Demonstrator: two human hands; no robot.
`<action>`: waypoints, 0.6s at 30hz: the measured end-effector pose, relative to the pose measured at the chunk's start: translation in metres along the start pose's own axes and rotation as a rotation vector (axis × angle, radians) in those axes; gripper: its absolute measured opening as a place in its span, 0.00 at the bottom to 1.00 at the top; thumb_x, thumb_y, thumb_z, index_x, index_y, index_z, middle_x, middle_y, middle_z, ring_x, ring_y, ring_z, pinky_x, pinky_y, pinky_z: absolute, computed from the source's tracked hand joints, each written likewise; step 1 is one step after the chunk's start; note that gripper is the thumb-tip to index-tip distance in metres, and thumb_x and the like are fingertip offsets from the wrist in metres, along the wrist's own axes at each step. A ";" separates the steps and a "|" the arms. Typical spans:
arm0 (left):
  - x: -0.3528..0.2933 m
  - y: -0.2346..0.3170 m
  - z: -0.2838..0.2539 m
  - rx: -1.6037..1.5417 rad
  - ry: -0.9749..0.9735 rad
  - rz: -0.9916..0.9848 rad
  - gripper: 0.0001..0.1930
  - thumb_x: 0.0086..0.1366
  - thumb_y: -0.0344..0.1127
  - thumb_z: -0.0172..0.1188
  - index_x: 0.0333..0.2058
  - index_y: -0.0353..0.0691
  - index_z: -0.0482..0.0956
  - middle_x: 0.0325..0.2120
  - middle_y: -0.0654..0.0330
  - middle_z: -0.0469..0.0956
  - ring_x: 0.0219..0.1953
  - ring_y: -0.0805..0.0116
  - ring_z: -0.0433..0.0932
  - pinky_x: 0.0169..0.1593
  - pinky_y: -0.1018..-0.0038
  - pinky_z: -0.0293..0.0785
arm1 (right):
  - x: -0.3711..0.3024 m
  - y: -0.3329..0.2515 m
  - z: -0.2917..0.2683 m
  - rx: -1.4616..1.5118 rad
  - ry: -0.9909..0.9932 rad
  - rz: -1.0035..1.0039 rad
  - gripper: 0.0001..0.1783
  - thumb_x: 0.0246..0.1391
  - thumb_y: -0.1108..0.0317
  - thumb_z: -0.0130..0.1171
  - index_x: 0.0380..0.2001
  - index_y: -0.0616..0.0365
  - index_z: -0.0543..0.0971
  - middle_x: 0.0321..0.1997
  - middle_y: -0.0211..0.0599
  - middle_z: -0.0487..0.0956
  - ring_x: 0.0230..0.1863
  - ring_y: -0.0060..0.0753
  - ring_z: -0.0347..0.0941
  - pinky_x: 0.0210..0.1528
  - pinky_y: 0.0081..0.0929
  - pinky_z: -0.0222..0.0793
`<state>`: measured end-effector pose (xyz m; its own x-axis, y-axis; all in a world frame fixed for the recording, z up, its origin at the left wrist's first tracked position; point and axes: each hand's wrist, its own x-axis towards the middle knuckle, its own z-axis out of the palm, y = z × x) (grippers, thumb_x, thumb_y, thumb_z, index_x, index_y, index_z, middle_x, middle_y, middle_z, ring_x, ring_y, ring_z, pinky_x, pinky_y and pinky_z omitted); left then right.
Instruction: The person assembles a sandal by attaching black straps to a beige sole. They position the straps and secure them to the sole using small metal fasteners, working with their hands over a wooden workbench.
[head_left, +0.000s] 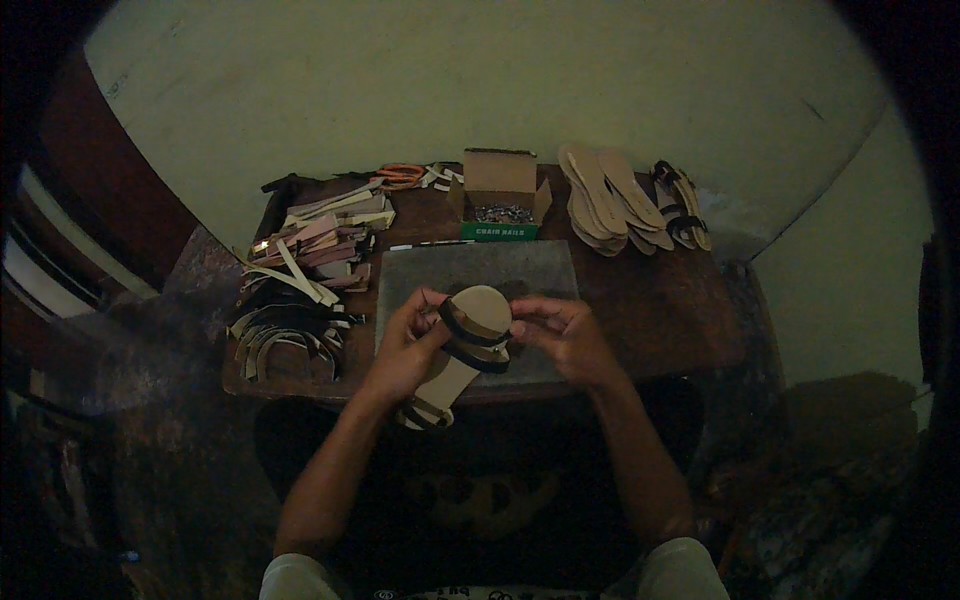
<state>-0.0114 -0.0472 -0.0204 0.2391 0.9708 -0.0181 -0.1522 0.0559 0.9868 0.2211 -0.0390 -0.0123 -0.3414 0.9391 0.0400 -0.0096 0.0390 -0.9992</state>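
Observation:
A sandal (pixel 486 308) with a beige sole and dark straps is held tilted above the near edge of the grey work mat (pixel 410 275). My left hand (pixel 410 345) is closed on the sandal's left side, near the front dark strap. On the opposite side, the fingers of my right hand (pixel 560 335) pinch its edge close to that strap's end. The sandal's other end reaches down past the table edge toward my lap. Whether my right fingertips grip the strap or the sole is too small to tell.
Cut straps (pixel 325 235) in several colours and curved dark strips (pixel 285 320) heap along the table's left. An open cardboard box of nails (pixel 498 230) stands behind the mat. Back right are stacked beige insoles (pixel 600 205) and finished-looking dark-strapped sandals (pixel 682 210). A wall (pixel 480 90) rises behind.

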 end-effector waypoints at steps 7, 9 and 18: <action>-0.001 -0.003 -0.005 0.064 -0.002 0.013 0.11 0.68 0.24 0.53 0.46 0.41 0.64 0.36 0.62 0.79 0.36 0.77 0.77 0.38 0.79 0.73 | -0.001 -0.006 0.000 0.052 -0.006 0.034 0.14 0.53 0.75 0.66 0.44 0.65 0.80 0.41 0.36 0.82 0.43 0.26 0.78 0.47 0.27 0.75; -0.001 -0.002 -0.007 0.042 -0.051 0.003 0.11 0.68 0.24 0.53 0.46 0.41 0.64 0.37 0.62 0.78 0.36 0.78 0.77 0.39 0.79 0.72 | -0.002 -0.006 0.000 0.056 -0.008 0.015 0.14 0.52 0.76 0.66 0.43 0.64 0.80 0.41 0.36 0.82 0.43 0.26 0.78 0.47 0.27 0.75; 0.004 -0.010 -0.011 -0.109 -0.101 0.018 0.11 0.65 0.26 0.56 0.45 0.42 0.67 0.36 0.64 0.75 0.35 0.77 0.76 0.40 0.77 0.73 | -0.006 -0.020 -0.001 0.110 -0.156 0.072 0.18 0.49 0.76 0.68 0.45 0.64 0.78 0.43 0.38 0.82 0.45 0.29 0.78 0.48 0.27 0.74</action>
<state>-0.0198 -0.0408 -0.0325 0.3300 0.9438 0.0208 -0.2592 0.0694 0.9633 0.2240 -0.0448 0.0076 -0.4859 0.8737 -0.0240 -0.0797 -0.0717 -0.9942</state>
